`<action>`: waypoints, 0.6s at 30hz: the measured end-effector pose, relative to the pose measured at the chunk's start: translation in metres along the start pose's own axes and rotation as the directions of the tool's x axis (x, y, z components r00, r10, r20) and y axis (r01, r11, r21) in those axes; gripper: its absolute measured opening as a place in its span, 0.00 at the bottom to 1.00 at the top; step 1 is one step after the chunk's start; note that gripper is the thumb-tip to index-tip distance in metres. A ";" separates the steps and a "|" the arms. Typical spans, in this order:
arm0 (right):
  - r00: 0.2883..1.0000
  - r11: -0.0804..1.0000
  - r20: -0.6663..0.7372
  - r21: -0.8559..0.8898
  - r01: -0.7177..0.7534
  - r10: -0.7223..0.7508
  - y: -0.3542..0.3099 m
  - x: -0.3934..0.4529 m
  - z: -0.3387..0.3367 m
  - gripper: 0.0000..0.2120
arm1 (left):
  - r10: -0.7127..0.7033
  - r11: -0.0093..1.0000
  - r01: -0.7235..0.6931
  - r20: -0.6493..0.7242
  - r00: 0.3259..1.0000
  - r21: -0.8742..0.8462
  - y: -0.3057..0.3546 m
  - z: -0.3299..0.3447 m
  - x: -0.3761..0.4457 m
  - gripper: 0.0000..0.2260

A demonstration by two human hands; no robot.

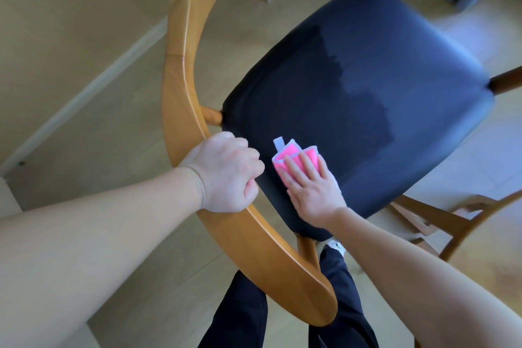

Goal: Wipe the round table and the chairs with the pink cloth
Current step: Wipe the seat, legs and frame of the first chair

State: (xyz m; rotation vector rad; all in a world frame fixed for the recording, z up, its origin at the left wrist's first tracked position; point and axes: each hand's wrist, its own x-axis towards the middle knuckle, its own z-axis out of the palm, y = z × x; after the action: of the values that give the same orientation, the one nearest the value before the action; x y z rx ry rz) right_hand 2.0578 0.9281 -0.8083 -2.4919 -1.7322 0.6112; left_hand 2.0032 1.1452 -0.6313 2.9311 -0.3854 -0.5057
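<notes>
**Pink cloth on the blue chair seat**

The floor (84, 37) is pale wood and fills the space around everything. On it stands a chair (180, 70) with a curved back rail made of shiny yellow-brown wood. The rail bends from the top of the view down to the bottom middle.

The seat (367, 79) is big, soft-looking and dark blue, with round corners. The near left part of it looks darker than the far right part, and the line between the two parts is wavy.

Part of a second wooden chair (440, 223) shows at the right, just beside the seat.

The left hand (226, 175) has its fingers curled tight round the back rail and grips it.

The right hand (310, 186) lies flat on the seat, near its close edge. Its fingers are straight and together, and they press down on the cloth (293, 159).

The cloth is bright pink with a thin pale edge. It is folded small and lies on the seat under the fingers. A little white tag (279, 143) sticks out at its far corner. Any writing on the tag is too small to read.
</notes>
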 end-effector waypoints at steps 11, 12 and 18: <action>0.940 0.941 0.135 -0.090 0.327 -0.314 0.007 -0.051 0.021 0.28 | -0.040 0.999 0.040 0.058 0.998 0.015 0.002 -0.003 0.000 0.12; 0.946 0.946 0.126 -0.093 0.310 -0.298 0.011 -0.057 0.021 0.28 | -0.044 0.999 0.043 0.063 0.997 0.019 0.002 -0.003 0.000 0.12; 0.994 0.992 0.071 -0.088 0.093 -0.087 0.054 -0.073 0.014 0.26 | -0.058 0.998 0.055 0.090 0.994 0.040 0.003 -0.004 0.000 0.13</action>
State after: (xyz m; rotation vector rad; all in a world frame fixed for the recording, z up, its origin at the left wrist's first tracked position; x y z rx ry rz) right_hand 2.0792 0.8392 -0.8138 -2.4619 -1.9262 0.6294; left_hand 2.0043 1.1424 -0.6271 2.9693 -0.3269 -0.6485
